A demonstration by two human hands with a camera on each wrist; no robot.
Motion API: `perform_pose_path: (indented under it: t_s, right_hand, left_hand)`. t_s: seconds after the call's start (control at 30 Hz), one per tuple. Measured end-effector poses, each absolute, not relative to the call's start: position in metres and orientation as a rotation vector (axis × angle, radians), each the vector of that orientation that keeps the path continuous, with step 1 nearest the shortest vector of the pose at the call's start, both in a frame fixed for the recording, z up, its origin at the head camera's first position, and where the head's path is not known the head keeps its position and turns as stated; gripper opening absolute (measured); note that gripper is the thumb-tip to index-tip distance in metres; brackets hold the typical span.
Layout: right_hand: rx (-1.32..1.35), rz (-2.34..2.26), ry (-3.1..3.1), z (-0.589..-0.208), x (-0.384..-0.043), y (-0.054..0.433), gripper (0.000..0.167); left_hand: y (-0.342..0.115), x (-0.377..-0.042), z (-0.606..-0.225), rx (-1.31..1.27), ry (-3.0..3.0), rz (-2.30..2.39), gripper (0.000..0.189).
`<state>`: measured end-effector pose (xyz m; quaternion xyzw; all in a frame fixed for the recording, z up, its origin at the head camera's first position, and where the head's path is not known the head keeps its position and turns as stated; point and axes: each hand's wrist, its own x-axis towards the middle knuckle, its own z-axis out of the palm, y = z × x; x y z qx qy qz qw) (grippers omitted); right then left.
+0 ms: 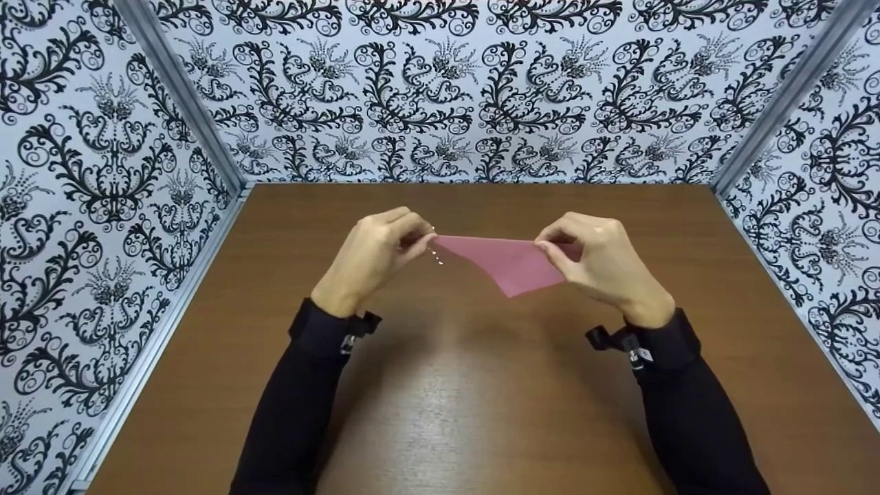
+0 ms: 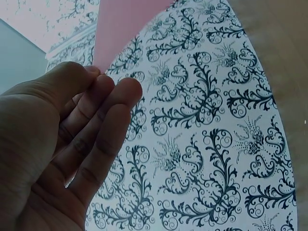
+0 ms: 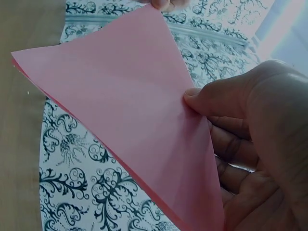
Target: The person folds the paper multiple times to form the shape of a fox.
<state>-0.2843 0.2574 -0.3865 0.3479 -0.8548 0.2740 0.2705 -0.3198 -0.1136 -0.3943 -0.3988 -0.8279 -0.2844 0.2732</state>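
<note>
Left hand [image 1: 375,247] pinches the far left tip of a pink paper [image 1: 512,265] between thumb and fingertips; right hand [image 1: 598,258] grips the same straight edge further along, thumb on the near face, fingers behind; the paper is up off the table, stretched between the two hands, its long straight edge running across from left to right; a loose corner hangs below that edge, nearer the right hand; the right wrist view shows a double edge, so it looks folded; some paper runs on past the right thumb.

Table [image 1: 440,385] brown, wood-look, with a pale glare in front; wall [image 1: 440,82] behind papered in black scrolls on white; metal rails [image 1: 182,89] at the corners; black sleeves [image 1: 285,419] on both arms.
</note>
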Motion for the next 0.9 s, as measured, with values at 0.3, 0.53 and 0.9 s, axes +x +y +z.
perform_pose_path:
  t_s: [0.3,0.53,0.9]
  right_hand:
    - [0.841,0.731,-2.329,-0.383,-0.284,0.272,0.005]
    - [0.860,0.737,-2.339,-0.385,-0.285,0.271,0.007]
    - [0.819,0.861,-2.456,-0.392,-0.287,0.262,0.003]
  left_hand:
    - [-0.130,-0.323,-0.389,-1.006,-2.177,-0.720,0.004]
    - [-0.127,-0.322,-0.389,-1.009,-2.151,-0.720,0.004]
    - [-0.121,-0.318,-0.389,-0.982,-2.143,-0.686,0.007]
